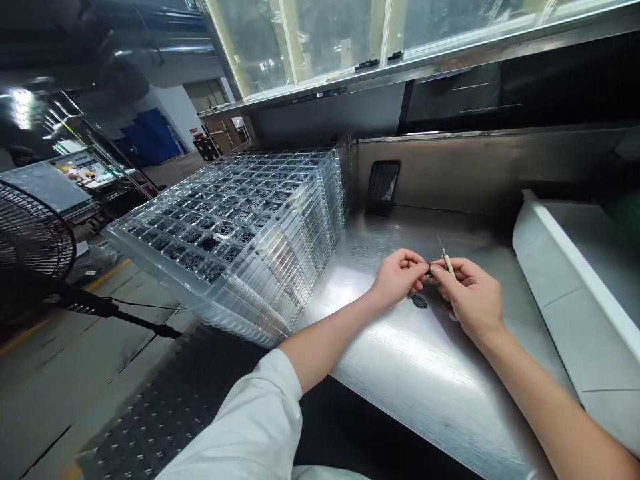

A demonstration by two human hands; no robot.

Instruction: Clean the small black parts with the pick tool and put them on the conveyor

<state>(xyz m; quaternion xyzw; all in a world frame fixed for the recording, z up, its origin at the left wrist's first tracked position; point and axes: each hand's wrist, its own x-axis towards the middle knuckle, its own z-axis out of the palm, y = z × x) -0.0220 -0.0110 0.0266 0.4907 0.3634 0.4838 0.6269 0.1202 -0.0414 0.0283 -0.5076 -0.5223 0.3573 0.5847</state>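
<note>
My left hand point(400, 277) and my right hand point(473, 297) meet above the stainless steel bench point(400, 347). My right hand holds a thin pale-handled pick point(447, 260) with a fine metal tip. My left fingers pinch a small dark part point(427, 268), mostly hidden by the fingertips, with my right fingertips right against it. Just below my hands, a similar dark grated part point(419, 301) lies flat on the steel.
Stacked clear plastic trays point(225, 247) with dark square parts in their cells stand left of my hands. A phone point(383, 187) leans against the back panel. A white bin point(575, 293) lines the right side, and a black fan point(30, 247) stands on the floor at left.
</note>
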